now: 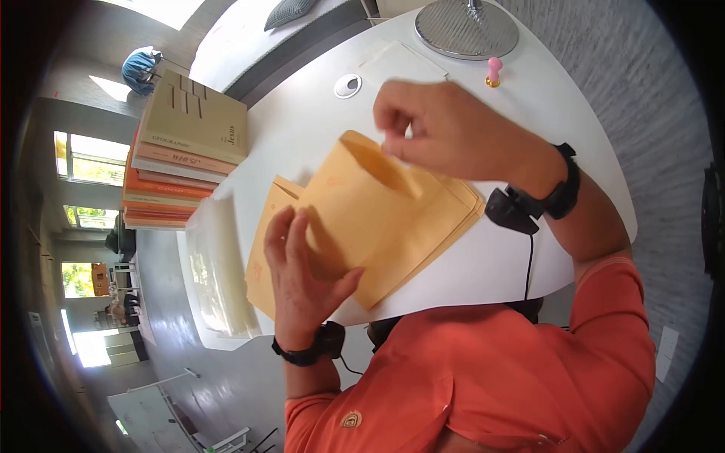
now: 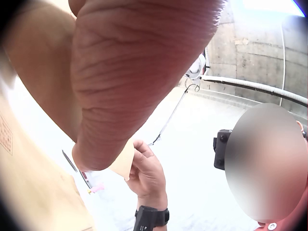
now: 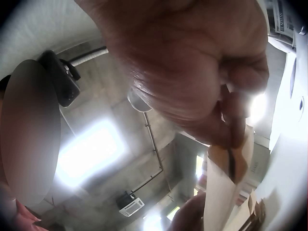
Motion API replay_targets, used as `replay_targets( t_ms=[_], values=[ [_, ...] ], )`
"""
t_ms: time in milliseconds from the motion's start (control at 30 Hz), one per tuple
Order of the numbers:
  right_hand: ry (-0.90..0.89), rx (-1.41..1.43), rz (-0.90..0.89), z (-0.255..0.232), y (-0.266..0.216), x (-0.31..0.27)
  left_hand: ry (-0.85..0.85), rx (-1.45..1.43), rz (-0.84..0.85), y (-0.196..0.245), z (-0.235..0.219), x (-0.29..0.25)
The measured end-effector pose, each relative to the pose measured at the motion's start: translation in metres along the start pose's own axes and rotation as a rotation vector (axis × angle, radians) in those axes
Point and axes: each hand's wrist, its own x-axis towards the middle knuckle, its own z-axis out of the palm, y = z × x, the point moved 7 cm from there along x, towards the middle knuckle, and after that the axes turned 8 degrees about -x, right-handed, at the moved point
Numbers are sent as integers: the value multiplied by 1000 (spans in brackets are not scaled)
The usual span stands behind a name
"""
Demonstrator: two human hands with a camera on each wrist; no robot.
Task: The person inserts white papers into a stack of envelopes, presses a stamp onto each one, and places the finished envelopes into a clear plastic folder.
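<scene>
A tan paper envelope [image 1: 355, 204] lies tilted on top of other tan envelopes [image 1: 260, 279], its upper end gaping. The right hand [image 1: 453, 132] pinches the edge of that opening between thumb and fingers; in the right wrist view the right hand [image 3: 192, 72] holds the rim of the envelope [image 3: 219, 192]. Fingers spread and slightly bent, the left hand [image 1: 302, 279] rests on the envelope's lower left part. Up close in the left wrist view is the left hand [image 2: 125, 72], with the right hand [image 2: 149, 173] beyond it at the paper.
Stacked books [image 1: 189, 136] stand at the table's left, beside a clear plastic-wrapped bundle [image 1: 219, 264]. Past the envelopes are a round white object [image 1: 347, 86], a pink-handled stamp [image 1: 494, 69] and a round lamp base [image 1: 467, 29]. A cable [image 1: 530, 264] hangs from the right wrist camera.
</scene>
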Motion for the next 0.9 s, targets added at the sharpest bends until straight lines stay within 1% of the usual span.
replay_targets(
  t_ms=[33, 67, 100, 133, 167, 200, 233, 267, 300, 333, 367, 400, 433, 467, 500, 567, 600, 667, 700, 767, 800, 867, 900],
  values=[
    [119, -63, -52, -12, -2, 2, 4, -5, -2, -6, -6, -3],
    [157, -147, 33, -28, -1, 1, 39, 29, -36, -17, -17, -8],
    [205, -211, 80, -39, 4, 2, 73, 63, -70, -29, -29, -11],
    [249, -246, 95, -45, 13, 3, 77, 58, -71, -39, -39, -12],
    [292, -282, 108, -47, 24, 4, 75, 74, -126, -53, -48, -14],
    [287, -288, 104, -45, 34, 6, 74, 91, -183, -62, -52, -18],
    [270, -387, 131, -42, 44, 7, 83, 85, -185, -61, -53, -21],
    [256, -488, 155, -38, 55, 12, 49, 163, -180, -61, -51, -23],
    [253, -496, 148, -31, 68, 18, 12, 241, -176, -60, -47, -25],
    [231, -639, 195, -21, 83, 23, 3, 123, -216, -50, -39, -24],
    [209, -778, 244, -14, 96, 27, -7, 37, -160, -41, -24, -22],
    [204, -778, 243, -10, 100, 32, -92, -143, -208, -29, -3, -19],
    [136, -878, 331, -6, 109, 38, -152, -81, -38, -8, 16, -13],
    [70, -980, 414, -5, 115, 43, -201, -106, -59, 6, 34, -8],
    [70, -989, 403, -5, 116, 47, -188, -109, -61, 16, 46, 1],
    [-34, -959, 554, -4, 131, 46, -310, -75, -64, 28, 77, 13],
    [-37, -970, 544, -3, 129, 47, -297, -81, -67, 29, 82, 16],
    [-43, -1016, 608, -6, 131, 41, -328, 5, -51, 31, 92, 20],
    [-42, -1018, 612, -9, 131, 39, -329, 2, -47, 30, 91, 22],
    [-55, -886, 636, -12, 132, 30, -347, -58, -40, 31, 87, 20],
    [-54, -885, 640, -15, 138, 26, -350, -58, -37, 32, 85, 21],
    [-17, -699, 621, -18, 154, 20, -374, -58, -78, 32, 84, 20],
    [-18, -697, 617, -20, 159, 19, -372, -56, -81, 31, 84, 19]
  ],
)
